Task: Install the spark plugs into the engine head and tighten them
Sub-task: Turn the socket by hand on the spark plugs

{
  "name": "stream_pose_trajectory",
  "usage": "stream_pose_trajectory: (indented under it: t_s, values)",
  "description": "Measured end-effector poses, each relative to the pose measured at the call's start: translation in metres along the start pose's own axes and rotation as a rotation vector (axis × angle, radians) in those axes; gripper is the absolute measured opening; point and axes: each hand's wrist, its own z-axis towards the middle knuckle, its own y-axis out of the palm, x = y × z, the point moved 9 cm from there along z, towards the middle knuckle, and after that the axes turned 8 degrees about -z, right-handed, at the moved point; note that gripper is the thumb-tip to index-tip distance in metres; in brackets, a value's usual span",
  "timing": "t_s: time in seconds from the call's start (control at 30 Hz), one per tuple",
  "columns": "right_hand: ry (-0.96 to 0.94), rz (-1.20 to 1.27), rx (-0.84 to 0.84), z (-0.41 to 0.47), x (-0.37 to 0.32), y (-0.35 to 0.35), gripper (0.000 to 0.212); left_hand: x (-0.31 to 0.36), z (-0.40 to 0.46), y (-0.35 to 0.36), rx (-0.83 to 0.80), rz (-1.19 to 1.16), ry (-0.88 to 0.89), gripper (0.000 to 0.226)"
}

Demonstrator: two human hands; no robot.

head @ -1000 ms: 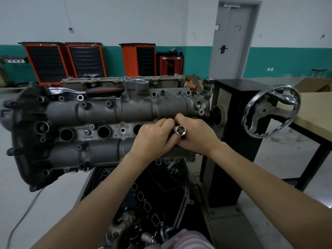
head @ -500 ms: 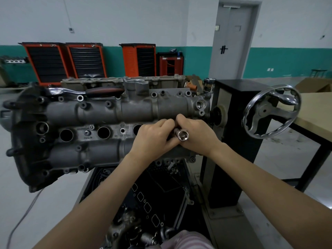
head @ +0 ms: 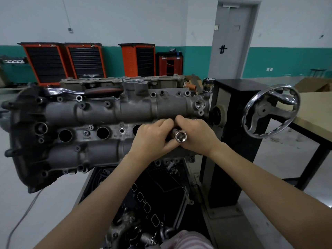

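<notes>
The left hand [head: 152, 139] and the right hand [head: 195, 137] met at the right-hand end of the engine head [head: 107, 126], both with fingers curled about a chrome socket [head: 180, 136]. Its open hex mouth faced the camera; its far end ran under the fingers toward the rightmost plug well (hidden by the hands). No spark plug was visible, so whether one sat in the socket could not be told.

The socket was judged rigid, smooth and somewhat slippery, light enough for fingertip turning; the barrel near the open end looked the best place to hold it. A plug, with its ceramic body, would be fragile and its thread easily crossed, so starting it by hand seemed prudent.

The head was grey cast metal, grimy, lying on its side on a stand. Three dark round wells [head: 102, 132] stood open to the left of the hands, apparently not yet fitted. A ratchet [head: 86, 91] with a dark handle lay on the head's upper edge, well apart from the hands. A handwheel [head: 269, 112] stood to the right, beside a table [head: 316, 112].
</notes>
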Motion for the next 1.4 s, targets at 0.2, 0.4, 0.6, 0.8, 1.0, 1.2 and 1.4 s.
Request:
stream_pose_trajectory:
  t_s: [0.2,0.4,0.6,0.8,1.0,1.2,1.4]
  values:
    - [0.036,0.045,0.001,-0.001,0.002,0.0,0.025,0.0,-0.001,-0.002,0.026,0.021,0.039,0.033]
    - [0.007,0.052,0.001,0.0,0.0,-0.001,0.027,0.005,0.001,-0.004,-0.006,-0.036,0.017,0.044]
    - [0.033,0.008,-0.015,-0.001,0.002,0.003,0.019,0.002,0.001,0.0,-0.03,0.043,0.003,0.034]
    - [0.074,0.039,-0.003,-0.002,0.005,0.001,0.024,0.003,0.0,-0.003,0.001,0.023,0.036,0.032]
    - [-0.01,0.012,-0.004,-0.001,-0.004,-0.002,0.025,0.007,0.001,-0.005,-0.01,-0.039,0.013,0.037]
    - [0.04,0.02,0.006,0.0,0.0,-0.002,0.015,0.001,0.001,0.0,-0.015,0.04,-0.016,0.038]
    - [0.053,0.043,-0.021,-0.001,0.003,0.001,0.029,-0.001,-0.001,-0.001,-0.005,0.025,0.009,0.032]
